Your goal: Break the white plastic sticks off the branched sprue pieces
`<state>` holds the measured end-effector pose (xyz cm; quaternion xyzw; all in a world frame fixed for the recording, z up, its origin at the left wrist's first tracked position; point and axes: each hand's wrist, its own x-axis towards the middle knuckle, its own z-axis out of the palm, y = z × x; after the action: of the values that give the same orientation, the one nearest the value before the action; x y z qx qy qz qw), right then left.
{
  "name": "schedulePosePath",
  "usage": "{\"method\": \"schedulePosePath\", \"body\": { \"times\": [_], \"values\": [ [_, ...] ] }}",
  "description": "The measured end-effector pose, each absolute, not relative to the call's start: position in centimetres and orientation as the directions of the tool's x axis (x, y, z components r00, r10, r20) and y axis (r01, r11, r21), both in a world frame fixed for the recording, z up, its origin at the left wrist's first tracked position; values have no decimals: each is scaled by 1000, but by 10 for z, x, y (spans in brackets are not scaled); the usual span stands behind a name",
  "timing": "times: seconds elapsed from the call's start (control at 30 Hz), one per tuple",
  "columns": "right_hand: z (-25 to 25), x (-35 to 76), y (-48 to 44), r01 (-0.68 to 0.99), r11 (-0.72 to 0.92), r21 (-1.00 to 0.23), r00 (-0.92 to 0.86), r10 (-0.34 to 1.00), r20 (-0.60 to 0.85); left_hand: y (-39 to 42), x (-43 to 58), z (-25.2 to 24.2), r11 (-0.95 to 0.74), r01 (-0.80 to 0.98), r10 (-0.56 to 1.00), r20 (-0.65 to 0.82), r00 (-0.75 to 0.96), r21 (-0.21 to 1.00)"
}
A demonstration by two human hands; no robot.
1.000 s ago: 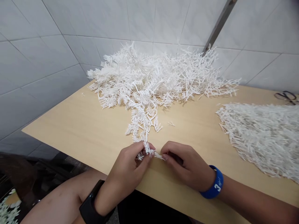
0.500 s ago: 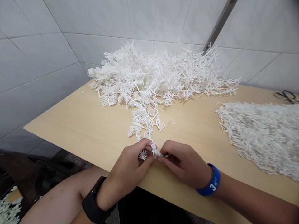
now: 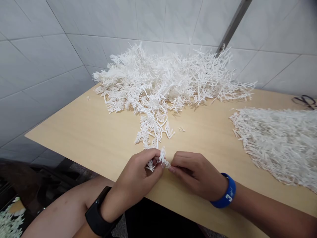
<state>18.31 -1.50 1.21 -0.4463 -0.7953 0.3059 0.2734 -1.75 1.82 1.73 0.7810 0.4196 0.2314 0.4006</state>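
Note:
My left hand [image 3: 137, 177], with a black band at the wrist, is closed around a white branching plastic sprig [image 3: 162, 156]. Fine tips of the sprig stick out above the thumb and inside the curl of the fingers. From the right, the thumb and forefinger of my right hand [image 3: 194, 172] pinch the end of the sprig's thin strands; the exact grip is partly hidden. A blue wristband is on that arm. Just beyond my left hand, more white sprigs [image 3: 150, 127] trail back into a large tangled heap [image 3: 163, 77].
To the right lies a broad pile of short loose white pieces [image 3: 279, 145]. Behind it are dark-framed glasses or a similar looped item [image 3: 304, 100]. A tiny loose sprig [image 3: 182, 129] rests on the wooden table [image 3: 205, 132]. Tiled walls [image 3: 178, 23] close off the back and left.
My right hand has shifted slightly to the right, and the gap between the hands is a little wider. Strands seen earlier inside its fingers no longer show. My left hand has barely moved.

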Motion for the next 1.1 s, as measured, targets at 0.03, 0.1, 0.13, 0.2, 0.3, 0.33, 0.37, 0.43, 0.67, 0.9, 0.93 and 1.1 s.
{"method": "schedulePosePath", "body": {
  "times": [0.03, 0.1, 0.13, 0.2, 0.3, 0.33, 0.37, 0.43, 0.67, 0.9, 0.93, 1.1],
  "values": [
    [12, 183, -15, 539, 415, -733, -453, 876, 162, 18, -17, 17, -332, 467, 841, 33, 540, 820],
    [12, 183, -14, 533, 414, -738, -454, 876, 163, 18, -17, 17, -337, 456, 840, 44, 541, 824],
    [12, 183, -14, 531, 413, -740, -455, 875, 162, 18, -17, 17, -336, 450, 840, 47, 541, 827],
    [12, 183, -14, 530, 412, -741, -458, 875, 159, 18, -17, 17, -330, 438, 839, 47, 543, 836],
    [12, 183, -14, 537, 413, -736, -460, 874, 155, 19, -18, 16, -326, 421, 834, 47, 550, 847],
    [12, 184, -13, 539, 413, -734, -459, 875, 155, 20, -18, 16, -330, 413, 828, 50, 559, 849],
    [12, 184, -13, 540, 413, -733, -459, 875, 155, 20, -18, 16, -336, 404, 820, 54, 569, 851],
    [13, 184, -14, 540, 413, -733, -460, 875, 155, 20, -19, 15, -344, 385, 803, 55, 593, 856],
    [12, 183, -16, 566, 352, -746, -357, 920, 163, 21, -22, 18, -342, 385, 822, 75, 564, 857],
    [7, 182, -16, 570, 396, -720, -343, 911, 230, 21, -20, 19, -348, 381, 816, 77, 572, 857],
    [7, 181, -15, 562, 411, -718, -365, 902, 230, 21, -19, 19, -344, 383, 817, 72, 572, 857],
    [11, 182, -15, 531, 426, -733, -418, 883, 211, 20, -17, 19, -344, 421, 824, 55, 564, 839]
  ]
}}
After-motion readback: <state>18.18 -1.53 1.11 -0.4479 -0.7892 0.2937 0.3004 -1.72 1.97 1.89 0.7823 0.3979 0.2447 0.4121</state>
